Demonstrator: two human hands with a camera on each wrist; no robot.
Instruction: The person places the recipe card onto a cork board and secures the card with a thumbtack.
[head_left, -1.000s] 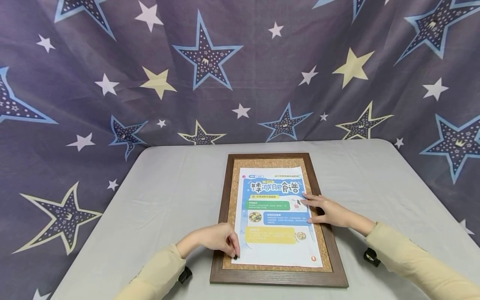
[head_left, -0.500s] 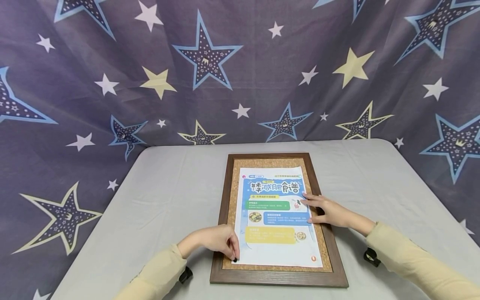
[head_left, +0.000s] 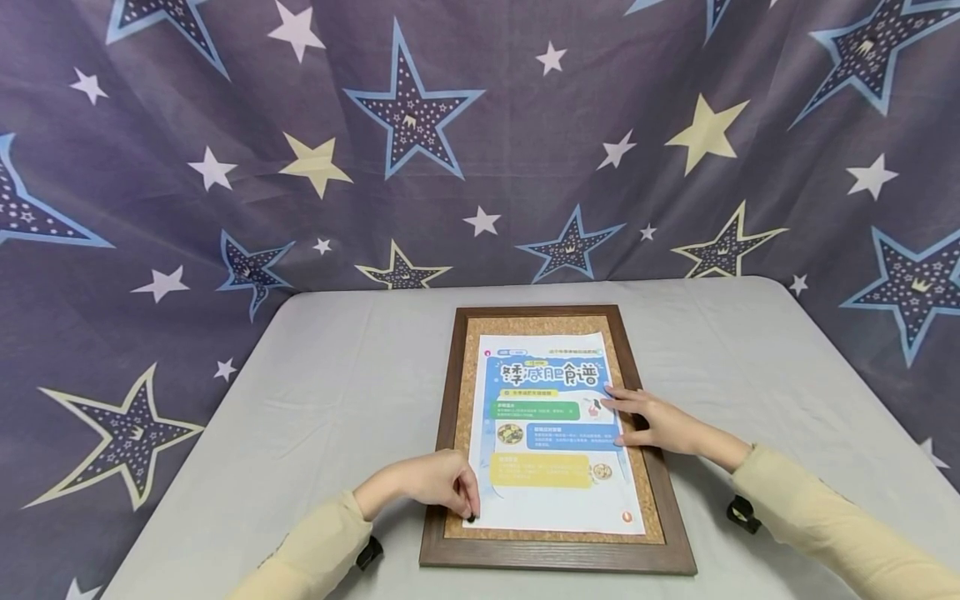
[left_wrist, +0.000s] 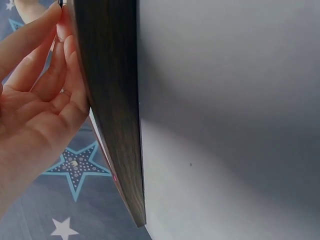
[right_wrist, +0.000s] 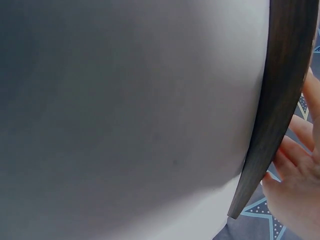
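Observation:
A printed paper poster lies on a cork board with a dark brown wooden frame. My left hand pinches a small black pushpin between thumb and fingertips at the poster's lower left corner. Whether its point is in the cork is hidden. Across the board, my right hand rests with fairly straight, spread fingertips on the poster's right edge, its palm over the frame. The left wrist view shows the left hand beside the frame's side, and the right wrist view shows the right hand similarly.
The board lies on a table with a pale grey cloth. A dark purple curtain with stars hangs behind and at both sides. Black straps are on both wrists.
The left fingers shift very slightly at the pushpin, at the same corner. The right hand, poster and board stay in place.

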